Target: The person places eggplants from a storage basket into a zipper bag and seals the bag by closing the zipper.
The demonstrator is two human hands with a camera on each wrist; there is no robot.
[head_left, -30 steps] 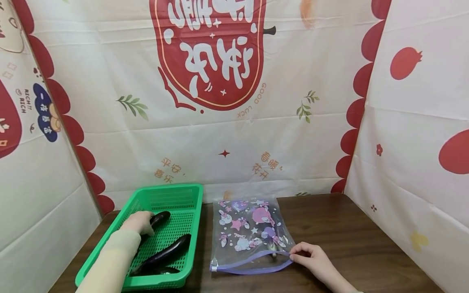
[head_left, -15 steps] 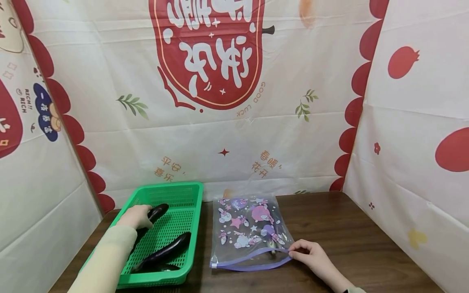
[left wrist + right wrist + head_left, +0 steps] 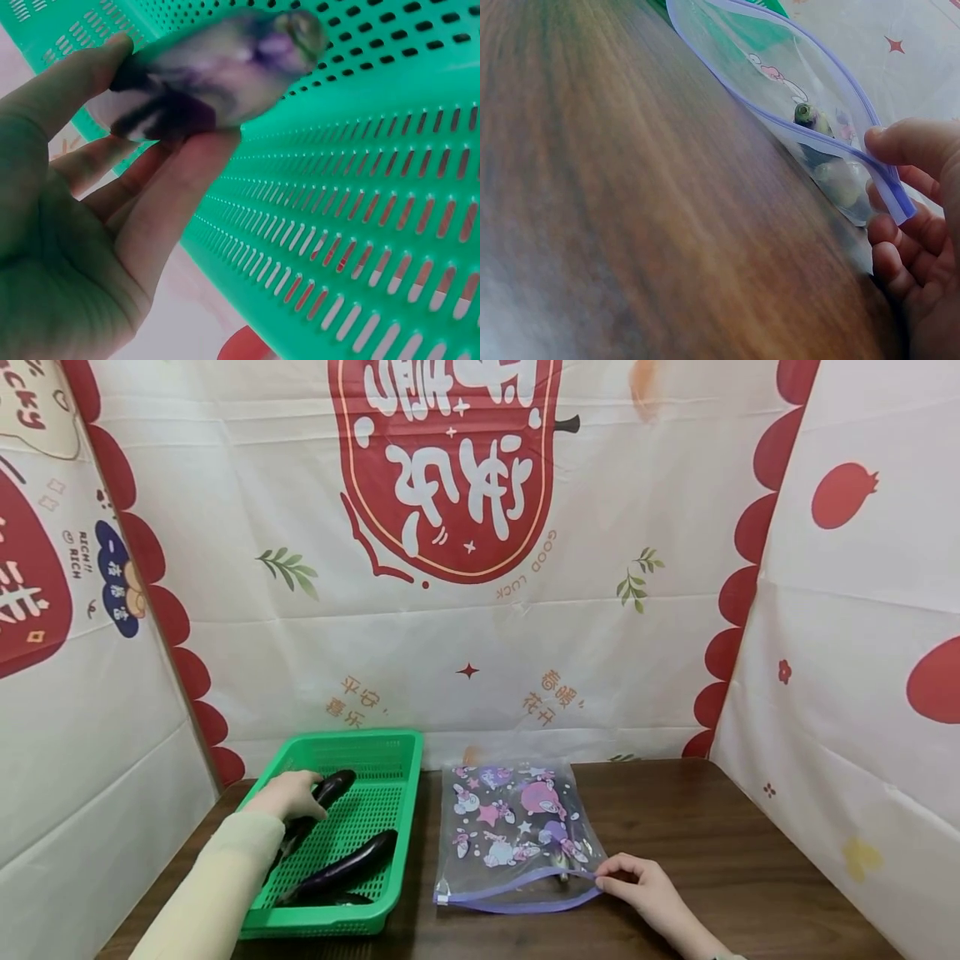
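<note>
Eggplant (image 3: 337, 786) sitting in L hand (image 3: 285, 795) grip at 8 o'clock; R hand (image 3: 639, 883) pinching bag (image 3: 480, 852) corner, bag's 4 o'clock, prob. steadying mouth (image 3: 517, 907).

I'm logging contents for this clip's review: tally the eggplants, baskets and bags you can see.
Eggplants: 4, one barely showing
Basket: 1
Bag: 1
Total visible: 6; the bag's print may hide more
</note>
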